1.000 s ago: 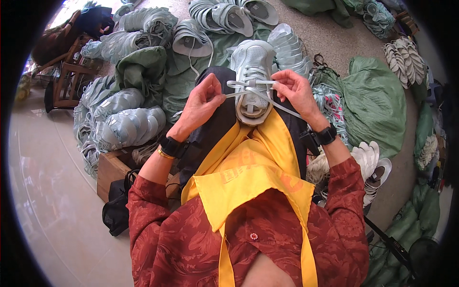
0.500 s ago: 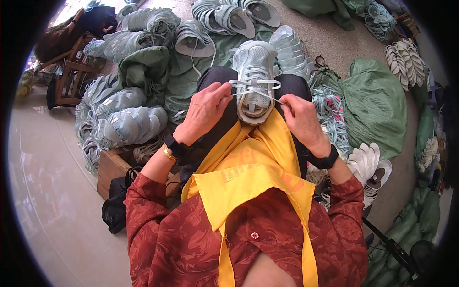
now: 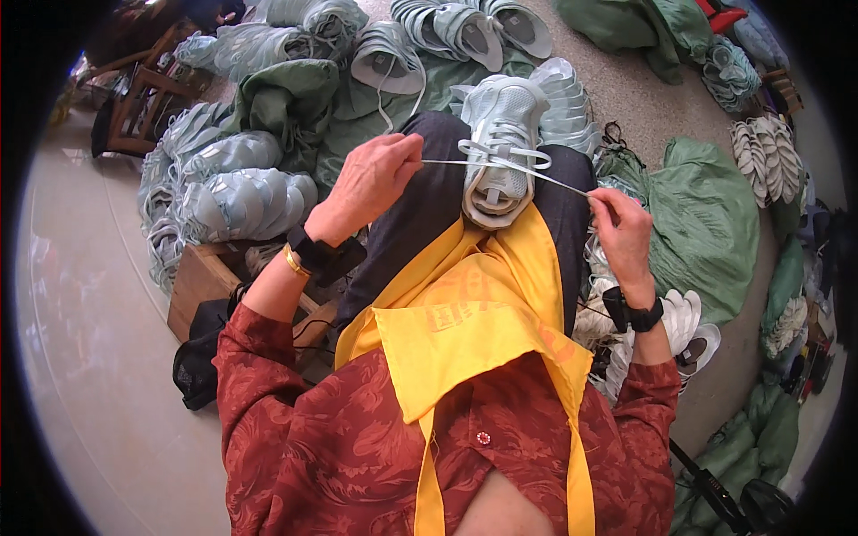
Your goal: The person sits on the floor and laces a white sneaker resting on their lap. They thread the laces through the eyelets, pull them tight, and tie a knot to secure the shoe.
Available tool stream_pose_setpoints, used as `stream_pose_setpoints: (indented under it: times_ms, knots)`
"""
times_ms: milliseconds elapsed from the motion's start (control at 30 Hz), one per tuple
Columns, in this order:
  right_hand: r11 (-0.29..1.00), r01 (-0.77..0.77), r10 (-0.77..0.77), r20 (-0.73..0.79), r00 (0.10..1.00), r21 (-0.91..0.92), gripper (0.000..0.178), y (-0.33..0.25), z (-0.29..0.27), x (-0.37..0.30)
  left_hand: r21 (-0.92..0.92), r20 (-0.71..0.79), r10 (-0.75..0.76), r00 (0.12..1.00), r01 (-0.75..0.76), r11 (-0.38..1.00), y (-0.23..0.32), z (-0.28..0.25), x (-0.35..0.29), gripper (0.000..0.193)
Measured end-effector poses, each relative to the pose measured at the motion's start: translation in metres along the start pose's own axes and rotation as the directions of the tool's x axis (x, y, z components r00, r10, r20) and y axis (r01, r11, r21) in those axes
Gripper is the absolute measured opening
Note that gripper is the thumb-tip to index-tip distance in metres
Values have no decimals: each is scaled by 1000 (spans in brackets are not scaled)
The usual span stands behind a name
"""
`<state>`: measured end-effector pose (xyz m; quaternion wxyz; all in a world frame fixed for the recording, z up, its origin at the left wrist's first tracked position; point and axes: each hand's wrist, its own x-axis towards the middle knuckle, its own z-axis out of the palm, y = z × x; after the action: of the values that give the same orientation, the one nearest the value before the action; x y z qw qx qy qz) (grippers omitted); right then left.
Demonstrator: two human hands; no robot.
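Pale sneaker (image 3: 502, 107), one, bow-laced; my left hand (image 3: 371, 179) at its nine o'clock, my right hand (image 3: 623, 234) at four, each pinching taut lace (image 3: 559, 182).

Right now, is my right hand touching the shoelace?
Touching: the head view shows your right hand pinching the white shoelace, which runs straight from that grip toward the pale shoe.

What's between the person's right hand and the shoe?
In the head view, a taut pale lace runs from the shoe to the right hand, passing over the dark trouser leg.
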<state>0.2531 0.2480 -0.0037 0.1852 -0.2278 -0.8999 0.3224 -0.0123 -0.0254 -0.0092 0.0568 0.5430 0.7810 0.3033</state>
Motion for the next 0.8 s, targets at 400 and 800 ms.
stream_pose_setpoints:
  times_ms: [400, 800]
  knots:
    - [974, -220, 221, -29, 975, 51, 10, 53, -32, -25, 85, 33, -90, 995, 87, 993, -37, -37, -31, 11]
    - [964, -265, 266, 46, 963, -26, 10, 69, -32, -36, 142, 50, -284, 957, 275, 951, -54, -82, -55, 10]
